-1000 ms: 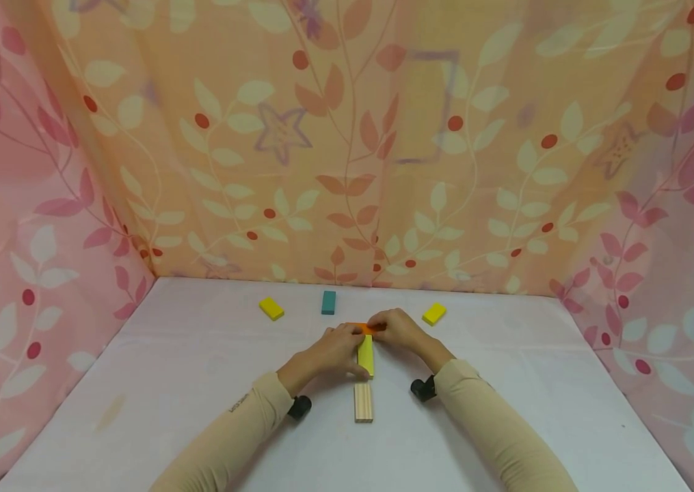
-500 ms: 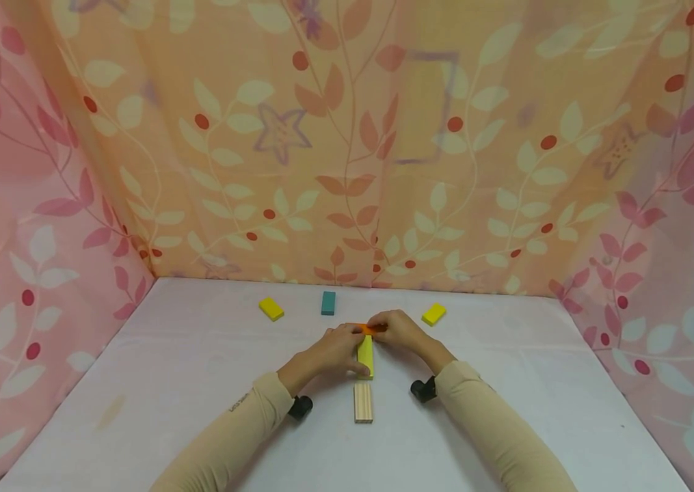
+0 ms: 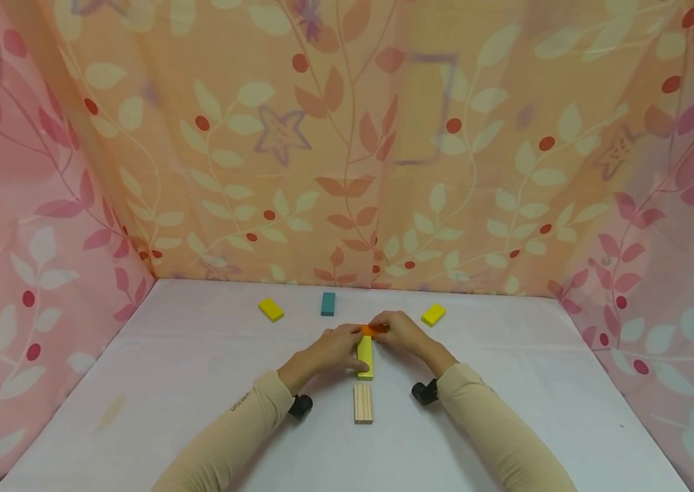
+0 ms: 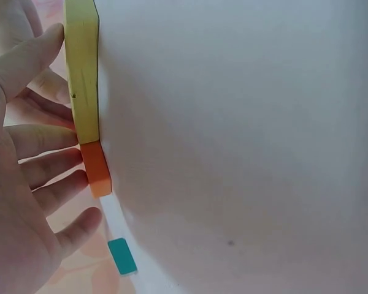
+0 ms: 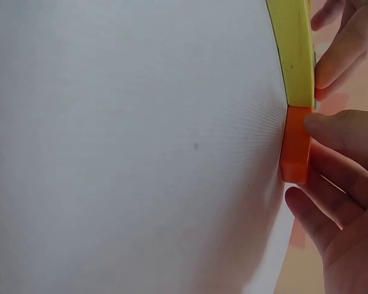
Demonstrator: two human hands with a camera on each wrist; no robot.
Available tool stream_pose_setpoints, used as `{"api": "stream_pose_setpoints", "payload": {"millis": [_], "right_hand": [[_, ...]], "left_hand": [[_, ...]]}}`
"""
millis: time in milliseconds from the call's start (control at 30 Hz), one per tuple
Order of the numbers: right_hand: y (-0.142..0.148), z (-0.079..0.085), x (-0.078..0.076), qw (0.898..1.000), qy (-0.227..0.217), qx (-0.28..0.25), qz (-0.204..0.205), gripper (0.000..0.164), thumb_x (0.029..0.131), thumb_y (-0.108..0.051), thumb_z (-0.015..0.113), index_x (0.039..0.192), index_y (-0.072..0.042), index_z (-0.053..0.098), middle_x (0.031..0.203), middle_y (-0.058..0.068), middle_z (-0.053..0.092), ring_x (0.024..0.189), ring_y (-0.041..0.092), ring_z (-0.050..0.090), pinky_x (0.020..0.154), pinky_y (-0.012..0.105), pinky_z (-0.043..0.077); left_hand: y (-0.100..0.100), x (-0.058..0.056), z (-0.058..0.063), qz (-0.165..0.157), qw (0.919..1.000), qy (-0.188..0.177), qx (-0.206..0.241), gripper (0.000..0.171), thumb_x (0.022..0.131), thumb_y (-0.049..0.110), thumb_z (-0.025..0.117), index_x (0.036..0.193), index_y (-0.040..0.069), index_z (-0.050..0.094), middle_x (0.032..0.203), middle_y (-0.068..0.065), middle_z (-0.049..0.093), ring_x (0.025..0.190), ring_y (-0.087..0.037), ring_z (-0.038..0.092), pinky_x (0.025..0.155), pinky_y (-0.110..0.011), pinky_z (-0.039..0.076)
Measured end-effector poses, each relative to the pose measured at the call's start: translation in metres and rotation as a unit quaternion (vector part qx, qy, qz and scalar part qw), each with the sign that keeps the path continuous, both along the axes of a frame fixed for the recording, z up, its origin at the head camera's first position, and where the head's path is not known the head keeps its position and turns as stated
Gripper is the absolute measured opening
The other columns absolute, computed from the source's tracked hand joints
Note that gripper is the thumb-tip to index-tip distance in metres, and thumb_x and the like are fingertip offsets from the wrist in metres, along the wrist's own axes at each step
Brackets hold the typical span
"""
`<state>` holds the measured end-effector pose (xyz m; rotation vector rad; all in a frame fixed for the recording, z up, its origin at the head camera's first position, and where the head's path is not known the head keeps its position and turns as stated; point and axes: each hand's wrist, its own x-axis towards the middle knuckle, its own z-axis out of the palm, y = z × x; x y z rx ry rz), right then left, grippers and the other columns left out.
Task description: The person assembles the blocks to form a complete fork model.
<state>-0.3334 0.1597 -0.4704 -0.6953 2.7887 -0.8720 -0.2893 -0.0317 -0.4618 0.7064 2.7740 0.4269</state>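
Observation:
In the head view a yellow-green block [image 3: 365, 356] lies lengthwise in the middle of the white table, with an orange block [image 3: 368, 330] set crosswise at its far end. The wrist views show the two blocks meeting end to side. My left hand [image 3: 331, 349] lies along the left, its thumb touching the yellow-green block and its outstretched fingers reaching the join and the orange block [image 4: 95, 170]. From the right, my right hand [image 3: 401, 333] pinches the orange block [image 5: 296, 144] between thumb and fingers. The right fingertips are partly hidden behind it.
A plain wooden block [image 3: 363, 403] lies just nearer than the yellow-green one. Farther back are a teal block [image 3: 328, 304], a yellow block [image 3: 271, 309] on the left and another yellow block [image 3: 433, 314] on the right. Floral cloth [image 3: 347, 171] walls the table's back and sides.
The orange block has shifted slightly to the right between my hands. Both hands otherwise stay nearly where they were, and the other blocks keep their places.

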Motion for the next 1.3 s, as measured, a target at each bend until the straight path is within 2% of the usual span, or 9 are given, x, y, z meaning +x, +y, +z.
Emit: {"api": "stream_pose_setpoints", "payload": {"millis": [267,600,900,1200,1300], "right_hand": [[0.004,0.002,0.004,1.000,0.018,-0.007,0.001,0.025,0.088,-0.009,0.071,0.112,-0.004,0.071,0.109,0.007,0.071,0.099,0.022,0.062,0.095,0.042,0.053],[0.012,0.006,0.018,0.999,0.033,-0.012,-0.004,0.028,0.088,-0.013,0.071,0.115,-0.005,0.070,0.117,0.011,0.069,0.113,0.030,0.062,0.102,0.050,0.047],[0.016,0.016,0.038,0.999,0.044,-0.029,0.011,0.033,0.090,-0.015,0.069,0.121,-0.005,0.067,0.121,0.011,0.067,0.114,0.032,0.061,0.101,0.051,0.048],[0.017,0.024,0.067,0.998,0.051,-0.038,0.024,0.036,0.092,-0.019,0.067,0.126,-0.008,0.065,0.125,0.009,0.064,0.117,0.031,0.059,0.100,0.052,0.049],[0.018,0.024,0.078,0.997,0.056,-0.049,0.028,0.038,0.091,-0.019,0.068,0.126,-0.006,0.065,0.125,0.010,0.065,0.117,0.031,0.059,0.100,0.051,0.049]], "left_hand": [[0.000,0.001,-0.001,0.007,1.0000,-0.002,-0.003,0.081,0.080,0.052,0.073,0.143,0.009,0.048,0.154,-0.005,0.042,0.142,-0.023,0.037,0.114,-0.050,0.034],[-0.001,0.005,0.000,0.006,1.0000,0.002,0.002,0.077,0.081,0.052,0.072,0.143,0.011,0.050,0.153,-0.006,0.041,0.141,-0.024,0.039,0.113,-0.050,0.035],[-0.003,0.004,0.001,0.003,1.0000,0.002,0.004,0.076,0.081,0.053,0.073,0.140,0.010,0.053,0.152,-0.005,0.043,0.138,-0.024,0.041,0.111,-0.050,0.038],[-0.003,0.000,-0.001,0.005,1.0000,-0.003,0.004,0.079,0.080,0.053,0.073,0.142,0.010,0.050,0.154,-0.004,0.041,0.141,-0.023,0.039,0.113,-0.050,0.035],[-0.002,0.000,-0.002,0.006,1.0000,-0.007,0.002,0.079,0.080,0.053,0.073,0.142,0.010,0.051,0.154,-0.004,0.041,0.141,-0.023,0.038,0.114,-0.050,0.034]]}}
